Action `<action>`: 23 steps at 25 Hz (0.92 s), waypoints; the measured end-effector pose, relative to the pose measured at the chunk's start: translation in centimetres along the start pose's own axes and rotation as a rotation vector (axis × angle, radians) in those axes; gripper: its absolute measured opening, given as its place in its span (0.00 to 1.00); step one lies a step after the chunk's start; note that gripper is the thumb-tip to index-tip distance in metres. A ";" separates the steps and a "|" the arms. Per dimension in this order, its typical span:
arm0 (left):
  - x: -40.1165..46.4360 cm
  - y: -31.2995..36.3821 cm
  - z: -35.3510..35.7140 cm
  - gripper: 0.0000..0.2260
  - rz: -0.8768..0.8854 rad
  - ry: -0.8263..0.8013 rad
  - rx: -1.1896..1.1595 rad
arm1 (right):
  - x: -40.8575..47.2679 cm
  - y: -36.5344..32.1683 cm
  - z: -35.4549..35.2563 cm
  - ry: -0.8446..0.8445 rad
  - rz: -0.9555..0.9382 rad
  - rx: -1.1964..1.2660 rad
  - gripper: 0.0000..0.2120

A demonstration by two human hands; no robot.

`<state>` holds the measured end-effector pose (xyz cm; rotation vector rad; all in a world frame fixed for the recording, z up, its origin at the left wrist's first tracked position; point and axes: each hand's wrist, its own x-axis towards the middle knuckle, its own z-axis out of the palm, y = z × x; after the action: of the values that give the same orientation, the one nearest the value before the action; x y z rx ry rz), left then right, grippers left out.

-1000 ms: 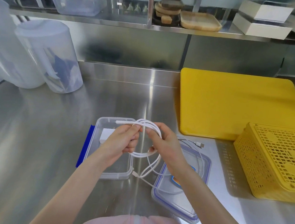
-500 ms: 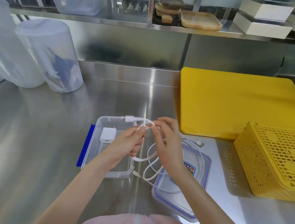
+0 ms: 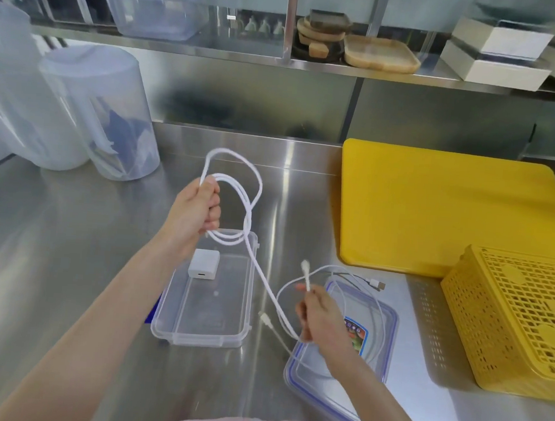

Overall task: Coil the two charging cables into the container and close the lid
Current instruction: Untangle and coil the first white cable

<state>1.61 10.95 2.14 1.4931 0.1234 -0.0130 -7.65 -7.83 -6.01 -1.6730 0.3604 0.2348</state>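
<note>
The left hand (image 3: 196, 212) is raised above the far end of the open container (image 3: 202, 304), fist closed round a bundle of loops of the thick white cable (image 3: 251, 208); the loops stand up and out to the right of the fist, which looks like a way to keep the turns gathered while the rest is fed in. From the bundle one strand runs down and to the right, across the container's corner, to the right hand (image 3: 319, 316), which pinches the cable near its free end so that the plug (image 3: 305, 267) sticks up above the fingers. Holding the tail taut like this would let the next turn be laid neatly, I'd judge. Inside the container sits only a small white charger block (image 3: 204, 264), near its far end; no cable is in it yet. The second, thinner cable (image 3: 357, 279) lies loose in a wide curl on the table and over the lid (image 3: 374, 351), which rests flat to the right of the container, under the right hand. One of its plugs lies on the table beyond the lid; another small plug lies between container and lid. A yellow board (image 3: 435, 209) and a yellow basket (image 3: 519, 322) stand further right, well apart from the work.
</note>
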 end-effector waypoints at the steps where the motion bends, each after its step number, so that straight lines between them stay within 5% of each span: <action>1: 0.2 0.5 -0.1 0.13 0.018 -0.010 0.036 | 0.2 0.9 0.2 -0.011 -0.014 -0.153 0.11; 7: 0.6 1.9 -0.4 0.14 0.082 -0.022 0.043 | 1.1 2.9 0.1 -0.040 -0.186 -0.800 0.18; 10: 0.5 2.3 -1.0 0.14 0.065 0.023 -0.062 | 0.8 3.3 -0.2 -0.115 -0.137 -0.907 0.17; 15: -1.5 0.5 1.0 0.14 0.027 -0.158 -0.081 | 1.3 -0.5 0.4 -0.048 -0.370 -0.789 0.17; 20: -2.4 0.3 2.9 0.14 0.016 -0.218 -0.130 | 0.6 -5.7 2.2 -0.304 -0.306 0.053 0.08; 23: -2.2 0.5 3.0 0.14 0.030 -0.182 -0.204 | 0.4 -4.6 2.9 -0.281 -0.389 -0.003 0.13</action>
<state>-0.28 7.90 3.09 1.2832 -0.0438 -0.1087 -5.42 -4.50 -2.36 -1.6499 -0.1762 0.1757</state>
